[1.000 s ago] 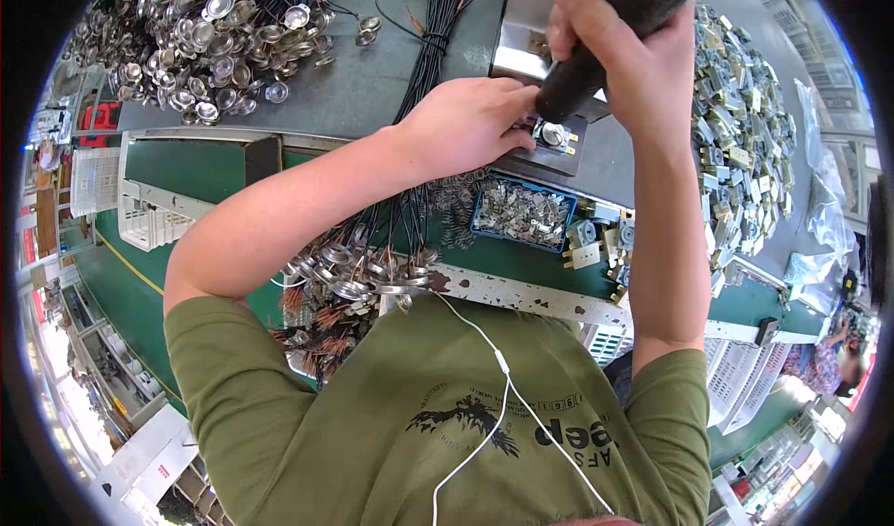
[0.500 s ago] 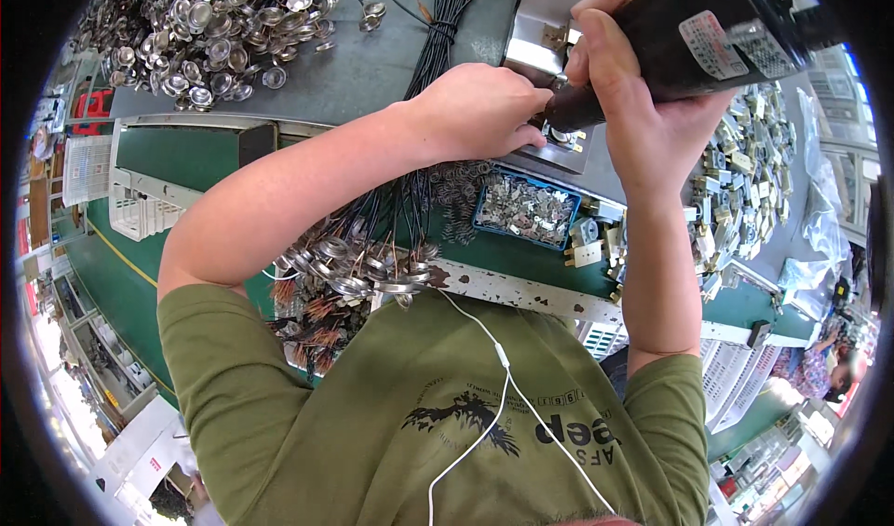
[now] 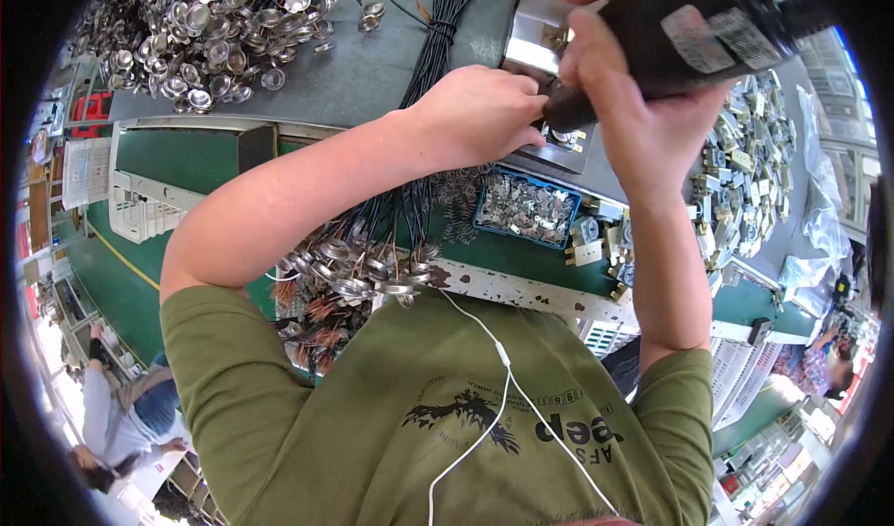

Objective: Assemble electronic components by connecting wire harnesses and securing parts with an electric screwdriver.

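Tipped more to the right than a second ago, the black power tool (image 3: 698, 47) is held in the grip of the right hand (image 3: 647, 126). It points at a small part (image 3: 563, 139) on a metal plate (image 3: 559, 159). The left hand (image 3: 484, 112) is close by; I cannot tell if its grip holds anything. This part seems not done; whether the many blocks (image 3: 745, 168) at the right are done, I cannot tell.

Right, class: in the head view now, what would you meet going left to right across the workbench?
Upper-left heap of round metal pieces → bundle of black wires → blue tray → right hand → large pile of blocky parts → clear plastic.
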{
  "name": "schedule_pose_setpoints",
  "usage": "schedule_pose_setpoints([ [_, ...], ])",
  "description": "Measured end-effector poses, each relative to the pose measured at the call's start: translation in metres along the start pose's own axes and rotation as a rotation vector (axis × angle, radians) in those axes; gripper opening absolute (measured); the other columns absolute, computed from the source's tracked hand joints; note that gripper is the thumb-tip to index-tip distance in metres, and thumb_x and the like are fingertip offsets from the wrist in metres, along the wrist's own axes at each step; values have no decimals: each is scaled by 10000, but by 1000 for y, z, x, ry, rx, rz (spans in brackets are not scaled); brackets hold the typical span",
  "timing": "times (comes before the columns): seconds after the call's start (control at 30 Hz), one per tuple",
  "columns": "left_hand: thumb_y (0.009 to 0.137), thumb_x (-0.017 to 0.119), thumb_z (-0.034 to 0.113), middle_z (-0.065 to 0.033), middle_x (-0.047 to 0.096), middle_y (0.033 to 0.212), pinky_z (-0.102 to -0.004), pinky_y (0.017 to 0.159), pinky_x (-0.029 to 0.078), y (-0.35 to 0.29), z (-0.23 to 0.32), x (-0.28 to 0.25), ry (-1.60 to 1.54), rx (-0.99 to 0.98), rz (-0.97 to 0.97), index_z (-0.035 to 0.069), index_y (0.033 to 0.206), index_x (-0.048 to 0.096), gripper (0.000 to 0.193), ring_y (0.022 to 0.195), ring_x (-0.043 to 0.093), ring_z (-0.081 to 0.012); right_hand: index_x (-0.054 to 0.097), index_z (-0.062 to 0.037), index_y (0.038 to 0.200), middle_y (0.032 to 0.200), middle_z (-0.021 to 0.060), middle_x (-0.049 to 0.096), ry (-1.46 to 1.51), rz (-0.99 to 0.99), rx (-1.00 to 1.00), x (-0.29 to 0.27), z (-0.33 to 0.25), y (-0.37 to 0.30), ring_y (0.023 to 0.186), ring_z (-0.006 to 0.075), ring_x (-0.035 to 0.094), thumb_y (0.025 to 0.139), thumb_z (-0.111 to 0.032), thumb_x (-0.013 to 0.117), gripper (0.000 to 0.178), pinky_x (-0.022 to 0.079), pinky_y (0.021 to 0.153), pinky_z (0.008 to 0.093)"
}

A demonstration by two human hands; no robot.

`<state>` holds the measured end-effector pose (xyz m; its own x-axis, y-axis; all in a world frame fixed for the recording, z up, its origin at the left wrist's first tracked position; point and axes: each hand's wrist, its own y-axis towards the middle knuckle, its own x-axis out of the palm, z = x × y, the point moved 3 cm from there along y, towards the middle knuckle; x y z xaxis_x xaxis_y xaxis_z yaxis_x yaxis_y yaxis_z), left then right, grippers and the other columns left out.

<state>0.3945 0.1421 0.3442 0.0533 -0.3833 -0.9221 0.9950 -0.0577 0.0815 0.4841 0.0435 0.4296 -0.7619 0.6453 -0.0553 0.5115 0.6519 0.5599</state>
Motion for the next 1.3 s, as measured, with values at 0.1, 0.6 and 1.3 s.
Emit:
schedule_pose_setpoints([
  [0.1, 903, 717, 289, -95, 678, 961, -418, 771, 564, 0, 4, 0, 51, 124, 108, 56, 1044, 683, 274, 917, 700, -294, 595, 150, 1170, 851, 147, 685, 94, 160, -103, -24, -23, 1, 621, 153, 606, 947, 10, 633, 267, 518, 599, 278],
  [0.6, 863, 715, 142, 1, 674, 998, -357, 808, 489, -10, 15, -6, -7, 302, 97, 207, 1156, 687, 302, 893, 676, -202, 404, 47, 1410, 1069, 186, 695, -609, 333, -533, -160, -60, -21, 1038, 309, 676, 918, -64, 754, 614, 548, 958, 418],
  [1.3, 868, 720, 213, -55, 711, 899, -416, 792, 540, -53, -35, -56, 210, -12, 212, 106, 965, 710, 144, 922, 692, -285, 699, -34, 1110, 1096, 104, 695, -1201, -139, 342, -223, 37, -110, 1058, 254, 673, 977, -75, 647, 149, 518, 910, 359],
])
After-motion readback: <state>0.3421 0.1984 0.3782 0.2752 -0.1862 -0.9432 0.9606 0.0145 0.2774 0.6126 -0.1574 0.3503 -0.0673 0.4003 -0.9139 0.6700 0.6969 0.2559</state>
